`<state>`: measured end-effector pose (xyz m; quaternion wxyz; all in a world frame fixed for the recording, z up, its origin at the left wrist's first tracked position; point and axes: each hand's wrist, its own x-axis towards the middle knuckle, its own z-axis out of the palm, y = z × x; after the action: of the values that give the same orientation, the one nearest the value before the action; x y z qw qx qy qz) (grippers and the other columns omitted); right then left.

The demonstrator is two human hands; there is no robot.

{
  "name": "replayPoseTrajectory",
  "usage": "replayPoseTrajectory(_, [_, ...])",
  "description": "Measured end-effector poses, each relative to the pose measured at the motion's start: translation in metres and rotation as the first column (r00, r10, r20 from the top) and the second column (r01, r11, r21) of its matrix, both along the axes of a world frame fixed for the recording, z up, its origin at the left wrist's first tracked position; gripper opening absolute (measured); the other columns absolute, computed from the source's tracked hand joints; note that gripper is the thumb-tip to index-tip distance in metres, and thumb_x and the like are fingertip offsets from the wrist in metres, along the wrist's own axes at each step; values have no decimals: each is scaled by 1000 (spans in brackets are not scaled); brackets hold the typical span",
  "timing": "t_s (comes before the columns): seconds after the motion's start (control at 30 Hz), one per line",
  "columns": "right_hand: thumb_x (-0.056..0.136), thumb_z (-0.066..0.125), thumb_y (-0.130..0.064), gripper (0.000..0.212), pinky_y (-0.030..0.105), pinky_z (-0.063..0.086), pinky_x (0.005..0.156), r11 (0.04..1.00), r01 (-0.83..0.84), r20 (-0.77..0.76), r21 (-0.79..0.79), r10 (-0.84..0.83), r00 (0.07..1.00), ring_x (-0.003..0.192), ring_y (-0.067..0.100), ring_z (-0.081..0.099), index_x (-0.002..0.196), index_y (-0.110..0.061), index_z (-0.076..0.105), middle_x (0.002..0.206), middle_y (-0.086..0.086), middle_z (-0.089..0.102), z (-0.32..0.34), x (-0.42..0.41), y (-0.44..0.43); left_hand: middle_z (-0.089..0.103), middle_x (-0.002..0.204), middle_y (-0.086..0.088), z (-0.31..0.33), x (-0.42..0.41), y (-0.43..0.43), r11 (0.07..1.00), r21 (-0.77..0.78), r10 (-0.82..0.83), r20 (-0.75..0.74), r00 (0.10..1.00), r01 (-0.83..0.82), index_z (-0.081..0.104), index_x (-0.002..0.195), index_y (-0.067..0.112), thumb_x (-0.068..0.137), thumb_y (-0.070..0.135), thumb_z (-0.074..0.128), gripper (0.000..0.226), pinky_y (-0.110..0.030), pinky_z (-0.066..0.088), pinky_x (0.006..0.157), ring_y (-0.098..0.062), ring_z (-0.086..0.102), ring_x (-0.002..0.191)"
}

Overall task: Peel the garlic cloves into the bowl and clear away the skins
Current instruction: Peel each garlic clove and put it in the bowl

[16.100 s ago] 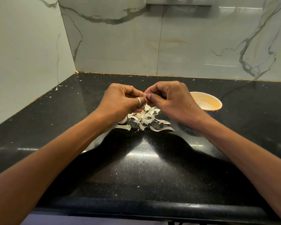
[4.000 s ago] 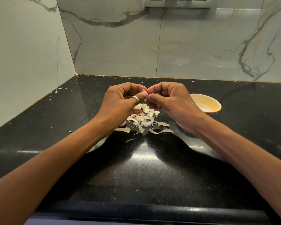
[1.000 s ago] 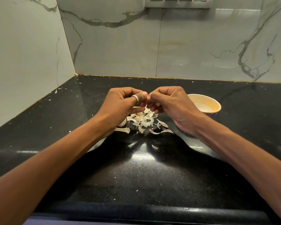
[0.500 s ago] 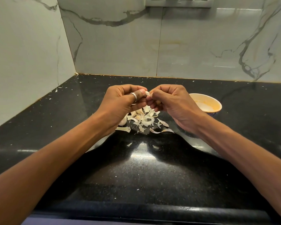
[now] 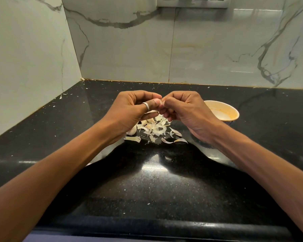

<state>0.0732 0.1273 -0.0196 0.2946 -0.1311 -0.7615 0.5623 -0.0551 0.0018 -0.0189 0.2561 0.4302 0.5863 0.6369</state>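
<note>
Your left hand and right hand pinch one garlic clove with curled fingers, above the pile of skins on the black counter. The bowl sits by your right hand.

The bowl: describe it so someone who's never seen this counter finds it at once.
Look at the black counter below the marble wall. Right of the heap of garlic skins, just behind the right hand, stands the bowl. It is the only container there, with an orange-stained inside.
</note>
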Motion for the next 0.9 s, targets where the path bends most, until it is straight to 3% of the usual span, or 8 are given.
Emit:
replayPoseTrajectory(0.33, [95,60,-3,18,22,48,56,999,8,8,35,-8,1000,65,15,57,82,1,71,73,12,66,4,1,-1,77,92,-6,3,0,-2,999,19,-50,29,998,49,69,114,3,92,1,66,22,-24,59,84,-14,74,92])
replayPoseTrajectory(0.73, [94,61,-1,17,23,49,55,1000,3,-16,1,-3,1000,62,18,58,80,3,71,72,15,66,7,3,0,76,94,-11,2,0,2,993,56,-111,227,968,100,70,109,2,90,-3,64,20,-23,59,82,-16,73,91])
replayPoseTrajectory(0.9, [93,60,0,21,26,51,55,996,30,-69,-79,-35,997,63,17,58,76,-3,70,72,11,68,11,7,6,77,95,-11,5,-10,-1,991,132,-71,364,929,24,69,109,-2,92,-5,61,19,-19,58,75,-13,73,86])
